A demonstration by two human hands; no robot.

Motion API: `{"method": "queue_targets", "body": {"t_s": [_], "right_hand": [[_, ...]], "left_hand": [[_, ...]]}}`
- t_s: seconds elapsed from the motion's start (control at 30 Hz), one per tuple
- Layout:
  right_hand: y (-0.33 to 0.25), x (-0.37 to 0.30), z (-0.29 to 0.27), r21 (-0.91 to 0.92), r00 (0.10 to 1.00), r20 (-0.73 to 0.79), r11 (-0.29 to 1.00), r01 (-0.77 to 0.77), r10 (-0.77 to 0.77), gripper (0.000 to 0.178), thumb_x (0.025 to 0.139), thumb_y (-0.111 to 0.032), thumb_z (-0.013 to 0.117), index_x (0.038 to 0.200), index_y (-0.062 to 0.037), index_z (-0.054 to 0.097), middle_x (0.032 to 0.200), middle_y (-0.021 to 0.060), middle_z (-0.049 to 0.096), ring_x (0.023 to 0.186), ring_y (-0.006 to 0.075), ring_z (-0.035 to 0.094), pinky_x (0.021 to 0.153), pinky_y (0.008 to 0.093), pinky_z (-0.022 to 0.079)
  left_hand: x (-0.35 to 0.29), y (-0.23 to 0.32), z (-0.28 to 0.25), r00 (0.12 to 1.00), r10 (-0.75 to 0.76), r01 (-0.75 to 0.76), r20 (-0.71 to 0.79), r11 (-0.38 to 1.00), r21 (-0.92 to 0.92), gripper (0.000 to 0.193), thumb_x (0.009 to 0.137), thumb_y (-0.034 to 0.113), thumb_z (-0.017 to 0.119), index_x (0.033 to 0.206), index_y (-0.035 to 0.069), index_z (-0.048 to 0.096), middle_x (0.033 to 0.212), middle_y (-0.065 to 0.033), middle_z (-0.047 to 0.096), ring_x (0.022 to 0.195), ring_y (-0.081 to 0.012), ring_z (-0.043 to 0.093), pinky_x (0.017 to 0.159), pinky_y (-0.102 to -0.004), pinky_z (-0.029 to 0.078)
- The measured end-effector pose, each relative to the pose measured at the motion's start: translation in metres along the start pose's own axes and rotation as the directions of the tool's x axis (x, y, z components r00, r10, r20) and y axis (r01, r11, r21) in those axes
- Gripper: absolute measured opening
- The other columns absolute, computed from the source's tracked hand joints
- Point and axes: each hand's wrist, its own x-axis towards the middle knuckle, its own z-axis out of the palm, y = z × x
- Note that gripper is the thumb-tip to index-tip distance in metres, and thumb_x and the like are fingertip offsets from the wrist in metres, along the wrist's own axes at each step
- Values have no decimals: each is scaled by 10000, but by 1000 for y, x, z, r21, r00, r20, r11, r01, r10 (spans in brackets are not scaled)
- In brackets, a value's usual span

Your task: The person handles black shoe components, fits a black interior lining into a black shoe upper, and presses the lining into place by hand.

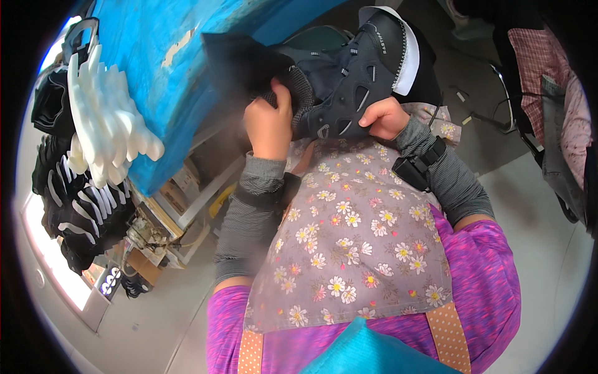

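1. The blue table (205, 56) fills the upper left, its top scuffed with pale patches and its edge running down toward the left hand.
2. A flowered apron (355, 249) covers the person's lap and chest over a purple shirt, directly below both hands.
3. The dark shoe upper (349, 81), black with a white lining at its collar, is held up between table edge and apron, collar pointing up and to the right.
4. A stack of white moulded pieces (109, 118) lies on the table's left end, with a heap of black-and-white shoe uppers (75, 206) below it.
5. The left hand (269, 121), forearm in a grey ribbed sleeve rising from below, is closed on the upper's dark knitted end, thumb pressed on top.
6. The right hand (385, 117) comes in from the right, wrist bent, fingers curled shut on the upper's lower edge; a black strapped device (418, 165) sits on that wrist.
7. Brown cardboard boxes (177, 190) stand on a shelf under the table, well left of the hands.
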Motion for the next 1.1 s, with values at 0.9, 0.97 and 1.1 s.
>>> {"method": "queue_targets", "body": {"t_s": [0.9, 0.97, 1.1], "right_hand": [[3, 6, -3, 71, 1000, -6, 997, 3, -3, 302, 679, 92, 513, 940, 134, 659, 974, 196, 686, 902, 280, 666, 871, 373, 517], [1, 0, 10, 69, 1000, -27, 997, 16, -14, 299, 678, 93, 513, 935, 134, 659, 968, 194, 686, 894, 277, 667, 864, 370, 519], [5, 1, -1, 8, 1000, -14, 1000, 27, -27, 273, 678, 94, 515, 904, 132, 662, 943, 194, 687, 869, 271, 669, 838, 360, 527]], "left_hand": [[-1, -27, 24, 959, 246, -277, 141, 916, 290, 242, 921, 152, 512, 1113, 26, 587, 760, -204, 613, 670, -374, 619, 600, -461, 501], [5, -5, 9, 974, -198, 198, 112, 980, 10, 291, 920, 155, 539, 1178, 24, 562, 803, -226, 596, 742, -398, 596, 678, -448, 479], [-2, -16, 3, 972, 175, -213, 160, 939, 269, 354, 889, 75, 561, 1241, 53, 540, 824, -232, 584, 750, -408, 585, 653, -480, 450]]}}
